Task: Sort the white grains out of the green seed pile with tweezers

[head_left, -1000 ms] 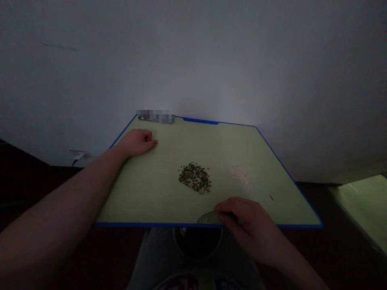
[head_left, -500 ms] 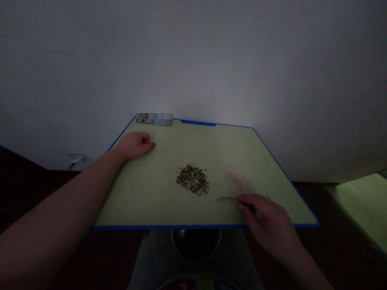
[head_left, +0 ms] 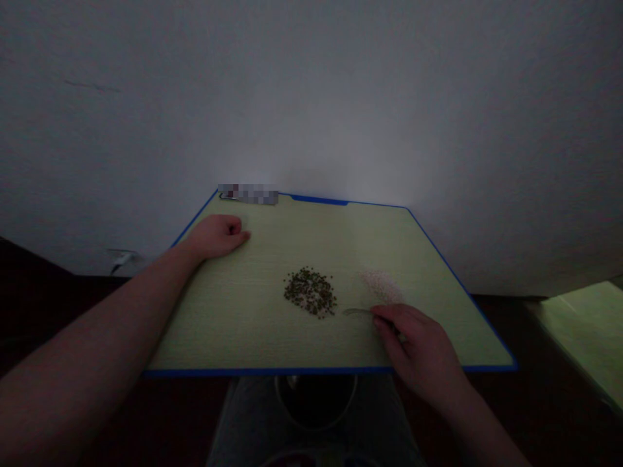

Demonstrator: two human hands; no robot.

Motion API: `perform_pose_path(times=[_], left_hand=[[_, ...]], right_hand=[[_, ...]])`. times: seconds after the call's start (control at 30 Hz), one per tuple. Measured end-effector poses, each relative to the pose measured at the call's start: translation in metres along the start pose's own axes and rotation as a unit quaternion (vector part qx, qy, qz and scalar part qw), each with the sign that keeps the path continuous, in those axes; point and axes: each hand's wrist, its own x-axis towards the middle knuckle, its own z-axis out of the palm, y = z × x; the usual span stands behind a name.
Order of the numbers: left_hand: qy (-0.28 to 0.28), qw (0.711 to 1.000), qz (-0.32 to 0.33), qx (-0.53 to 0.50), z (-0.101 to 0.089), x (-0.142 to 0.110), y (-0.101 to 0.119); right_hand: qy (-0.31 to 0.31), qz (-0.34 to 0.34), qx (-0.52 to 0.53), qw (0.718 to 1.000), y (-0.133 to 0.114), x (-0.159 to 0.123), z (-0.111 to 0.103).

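On a pale green board with a blue rim (head_left: 243, 347) lies a pile of small dark green beans (head_left: 311, 295) mixed with pale grains. To its right is a separate patch of pale, rice-like grains (head_left: 382, 284). My right hand (head_left: 421, 347) pinches slim metal tweezers (head_left: 357, 311), their curved tip pointing left, close to the bean pile's right edge. The fingers hide most of the tool. My left hand (head_left: 217, 235) rests on the board's far left side, curled into a loose fist with nothing visible in it.
A metal container (head_left: 316, 405) with a dark inside sits below the board's front edge, between the knees. A blurred-out item (head_left: 250, 194) lies at the back left corner. Behind stands a plain wall (head_left: 311, 97), with a plugged socket (head_left: 124, 258) low on the left.
My right hand has moved left and slightly away from me, bringing the tweezers' tip nearer the bean pile. My left hand stays where it was.
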Motion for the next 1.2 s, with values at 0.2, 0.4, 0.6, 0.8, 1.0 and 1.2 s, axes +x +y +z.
perform_pose_path(times=[0.2, 0.4, 0.6, 0.8, 1.0, 1.2], left_hand=[[0.001, 1.000, 0.002, 0.003, -0.002, -0.001, 0.002], [-0.001, 1.000, 0.002, 0.000, -0.003, -0.001, 0.003], [0.003, 1.000, 0.004, 0.003, -0.002, 0.000, 0.003], [0.001, 1.000, 0.003, 0.000, -0.002, -0.002, 0.002], [0.001, 1.000, 0.005, 0.004, 0.000, 0.000, 0.000], [-0.005, 1.000, -0.001, -0.002, -0.001, 0.000, 0.001]], right_hand=[[-0.008, -0.025, -0.009, 1.000, 0.004, 0.009, 0.008], [-0.017, -0.041, -0.008, 0.999, 0.004, 0.013, 0.007], [-0.013, -0.048, -0.001, 0.999, 0.005, 0.012, 0.003], [0.017, -0.060, -0.024, 0.998, 0.011, 0.016, 0.007], [0.002, -0.065, -0.022, 0.998, 0.013, 0.012, 0.006], [-0.025, -0.102, 0.020, 0.994, 0.011, 0.007, 0.001]])
